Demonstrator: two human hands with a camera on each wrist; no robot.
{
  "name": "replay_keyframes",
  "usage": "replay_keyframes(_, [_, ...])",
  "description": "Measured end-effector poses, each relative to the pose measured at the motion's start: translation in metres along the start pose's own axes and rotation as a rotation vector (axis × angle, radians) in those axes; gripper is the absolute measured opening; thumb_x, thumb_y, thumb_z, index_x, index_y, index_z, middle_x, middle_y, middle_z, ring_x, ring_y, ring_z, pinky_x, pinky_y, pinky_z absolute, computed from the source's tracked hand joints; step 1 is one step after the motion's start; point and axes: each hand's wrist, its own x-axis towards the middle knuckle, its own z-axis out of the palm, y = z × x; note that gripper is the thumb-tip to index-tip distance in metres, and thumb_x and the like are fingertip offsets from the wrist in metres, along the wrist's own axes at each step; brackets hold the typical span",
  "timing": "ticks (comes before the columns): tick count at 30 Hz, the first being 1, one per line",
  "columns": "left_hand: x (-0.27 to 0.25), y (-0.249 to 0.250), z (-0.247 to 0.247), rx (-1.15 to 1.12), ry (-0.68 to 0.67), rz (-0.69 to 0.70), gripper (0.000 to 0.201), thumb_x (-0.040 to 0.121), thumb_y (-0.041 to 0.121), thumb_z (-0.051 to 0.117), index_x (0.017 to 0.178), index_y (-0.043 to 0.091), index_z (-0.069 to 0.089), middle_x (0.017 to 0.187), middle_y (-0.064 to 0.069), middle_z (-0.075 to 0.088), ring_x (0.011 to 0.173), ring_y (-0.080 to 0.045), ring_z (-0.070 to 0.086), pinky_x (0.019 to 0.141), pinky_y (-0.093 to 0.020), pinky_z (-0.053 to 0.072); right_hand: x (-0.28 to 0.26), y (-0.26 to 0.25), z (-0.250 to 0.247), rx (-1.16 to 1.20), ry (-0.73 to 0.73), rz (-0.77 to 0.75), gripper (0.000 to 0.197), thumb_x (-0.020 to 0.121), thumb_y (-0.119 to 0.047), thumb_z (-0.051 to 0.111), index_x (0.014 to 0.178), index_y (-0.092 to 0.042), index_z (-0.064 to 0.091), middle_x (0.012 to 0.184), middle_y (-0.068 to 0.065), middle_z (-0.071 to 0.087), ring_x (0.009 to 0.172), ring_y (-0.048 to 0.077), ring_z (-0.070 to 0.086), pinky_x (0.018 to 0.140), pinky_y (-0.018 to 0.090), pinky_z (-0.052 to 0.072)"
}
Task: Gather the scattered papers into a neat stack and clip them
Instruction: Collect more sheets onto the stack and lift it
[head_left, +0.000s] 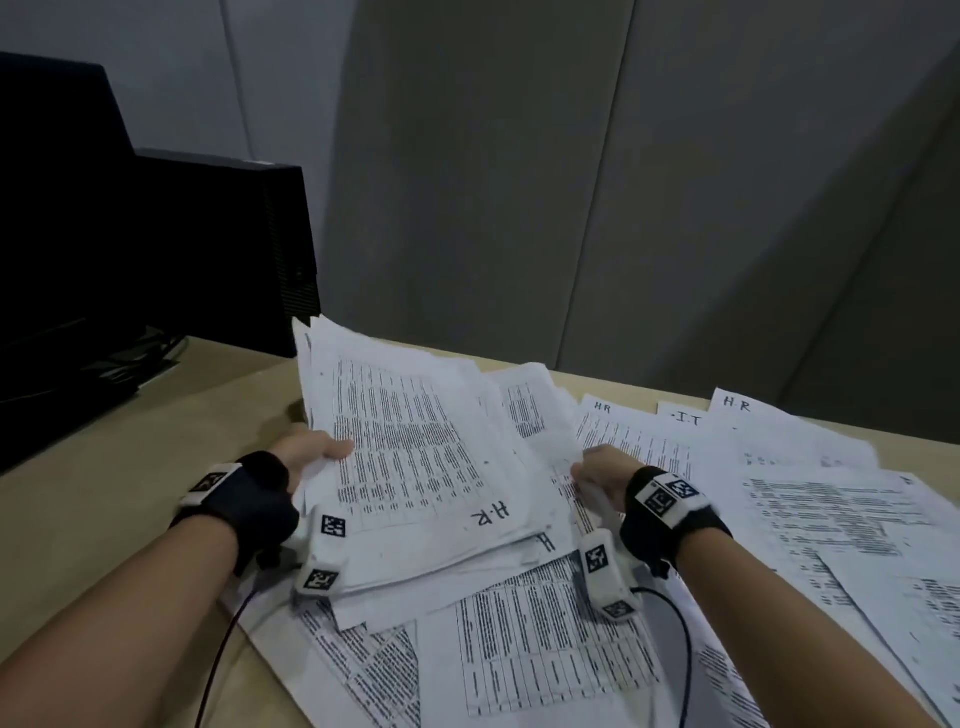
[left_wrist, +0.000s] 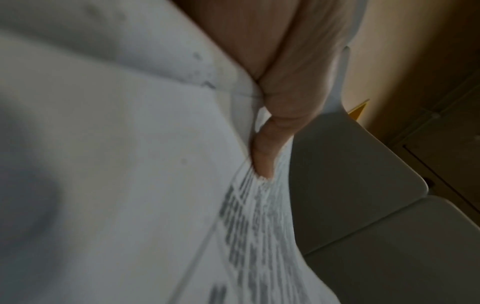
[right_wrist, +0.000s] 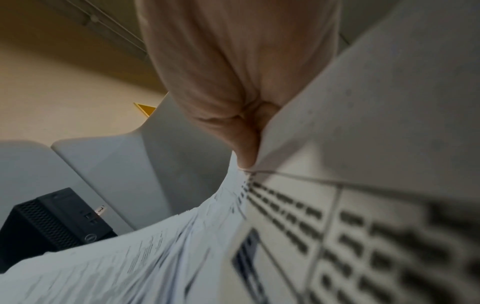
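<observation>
A thick, uneven stack of printed papers (head_left: 415, 457), top sheet marked "H.R", is lifted and tilted above the desk. My left hand (head_left: 317, 449) grips its left edge, thumb on top; in the left wrist view the thumb (left_wrist: 267, 148) presses on the stack of papers (left_wrist: 130, 164). My right hand (head_left: 597, 467) grips the right edge; in the right wrist view the thumb (right_wrist: 246, 148) pinches the sheets (right_wrist: 337, 205). More loose papers (head_left: 545, 654) lie scattered under and right of the stack. No clip is in view.
A black computer tower (head_left: 223, 249) and a dark monitor (head_left: 57, 208) stand at the back left of the wooden desk (head_left: 104, 441). Grey partition panels (head_left: 571, 182) close the back. Sheets labelled "H.R" and "I.T" (head_left: 685, 418) lie at the far right.
</observation>
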Motion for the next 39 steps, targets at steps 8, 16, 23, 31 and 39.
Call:
replay_keyframes(8, [-0.005, -0.006, -0.032, 0.001, -0.246, -0.103, 0.023, 0.085, 0.001, 0.051, 0.106, -0.005, 0.06, 0.086, -0.026, 0.071, 0.072, -0.037, 0.071, 0.062, -0.046, 0.058, 0.006, 0.001, 0.01, 0.133, 0.051, 0.022, 0.033, 0.094, -0.009, 0.045, 0.065, -0.022, 0.038, 0.07, -0.005, 0.042, 0.061, 0.005, 0.04, 0.056, 0.014, 0.04])
replay_keyframes(16, [0.001, -0.016, -0.016, 0.023, -0.183, 0.006, 0.046, 0.08, -0.01, 0.061, 0.125, -0.001, 0.054, 0.123, -0.025, 0.06, 0.11, -0.039, 0.06, 0.1, -0.054, 0.042, 0.003, -0.018, 0.026, 0.468, 0.024, -0.019, 0.031, 0.098, -0.024, 0.038, 0.07, -0.015, 0.046, 0.036, -0.01, 0.054, 0.046, 0.006, 0.052, 0.037, 0.015, 0.037])
replay_keyframes(23, [-0.019, -0.014, -0.018, -0.179, -0.375, 0.091, 0.063, 0.054, 0.007, 0.086, 0.112, 0.005, 0.061, 0.105, -0.021, 0.07, 0.086, -0.032, 0.071, 0.067, -0.041, 0.059, -0.024, -0.009, 0.019, 0.819, -0.317, -0.075, 0.048, 0.079, -0.028, 0.071, 0.117, -0.007, 0.05, 0.111, 0.009, 0.066, 0.111, 0.026, 0.058, 0.103, 0.047, 0.04])
replay_keyframes(31, [-0.036, -0.015, -0.021, -0.032, -0.41, 0.102, 0.047, 0.073, 0.001, 0.072, 0.118, 0.004, 0.059, 0.118, -0.022, 0.064, 0.101, -0.035, 0.067, 0.087, -0.048, 0.053, -0.066, -0.019, 0.008, 0.663, -0.283, -0.295, 0.022, 0.08, 0.014, 0.056, 0.095, 0.001, 0.063, 0.089, 0.016, 0.07, 0.075, 0.024, 0.07, 0.064, 0.03, 0.058])
replay_keyframes(39, [-0.079, 0.011, -0.027, -0.211, -0.35, 0.378, 0.079, 0.033, 0.023, 0.093, 0.105, 0.009, 0.063, 0.099, -0.006, 0.074, 0.091, -0.018, 0.071, 0.08, -0.031, 0.058, -0.121, -0.069, -0.034, 0.691, -0.142, -0.683, 0.032, 0.076, 0.023, 0.051, 0.089, -0.004, 0.061, 0.074, 0.003, 0.07, 0.067, 0.017, 0.067, 0.068, 0.032, 0.058])
